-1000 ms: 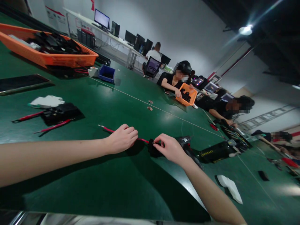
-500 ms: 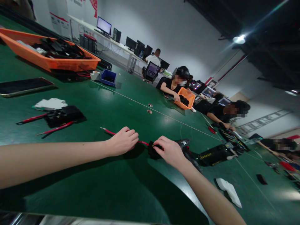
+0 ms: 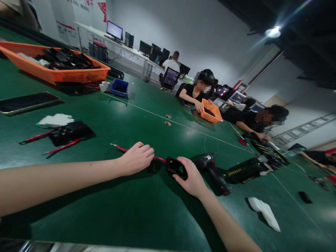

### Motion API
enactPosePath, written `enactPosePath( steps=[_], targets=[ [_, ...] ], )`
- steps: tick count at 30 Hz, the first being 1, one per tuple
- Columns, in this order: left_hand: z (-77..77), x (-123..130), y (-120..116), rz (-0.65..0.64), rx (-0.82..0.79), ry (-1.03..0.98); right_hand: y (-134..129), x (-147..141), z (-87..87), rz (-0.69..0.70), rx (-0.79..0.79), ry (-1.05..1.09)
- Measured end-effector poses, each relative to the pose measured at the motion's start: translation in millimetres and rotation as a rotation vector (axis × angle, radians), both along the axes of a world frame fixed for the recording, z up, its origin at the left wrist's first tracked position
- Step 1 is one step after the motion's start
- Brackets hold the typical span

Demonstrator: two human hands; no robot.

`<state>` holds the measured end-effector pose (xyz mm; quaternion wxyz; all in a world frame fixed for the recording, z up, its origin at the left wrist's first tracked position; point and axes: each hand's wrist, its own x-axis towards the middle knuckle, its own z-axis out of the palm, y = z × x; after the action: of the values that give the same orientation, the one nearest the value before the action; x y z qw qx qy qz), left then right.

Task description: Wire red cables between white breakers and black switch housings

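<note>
My left hand is closed around a red cable, whose bare metal end sticks out on the left. The cable runs right into a small black block. Around the right part of that block curl the thumb and fingers of my right hand. A black power drill lies just right of this hand. At the left rests another black block with two red cables, beside a white part.
An orange basket of black parts, a small blue bin and a phone occupy the far left. To the right are a dark green cylinder and a white piece. Several people sit beyond, one holding an orange basket.
My right hand has shifted from pinching the block's left end to spreading around its right side, uncovering its top. The drill shows more fully. The view has tilted slightly.
</note>
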<state>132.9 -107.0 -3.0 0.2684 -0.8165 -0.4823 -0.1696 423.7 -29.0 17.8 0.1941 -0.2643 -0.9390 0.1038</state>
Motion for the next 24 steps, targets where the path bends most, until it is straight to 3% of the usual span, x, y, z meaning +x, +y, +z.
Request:
enactPosePath(
  steps=[9, 24],
  targets=[
    [3.0, 1.0, -0.1, 0.02, -0.048, 0.041, -0.9, -7.5, -4.8, 0.079, 0.048, -0.089],
    [1.6, 0.6, -0.8, 0.015, -0.053, 0.081, 2.3, -8.8, -6.3, 0.09, 0.092, -0.089]
  ],
)
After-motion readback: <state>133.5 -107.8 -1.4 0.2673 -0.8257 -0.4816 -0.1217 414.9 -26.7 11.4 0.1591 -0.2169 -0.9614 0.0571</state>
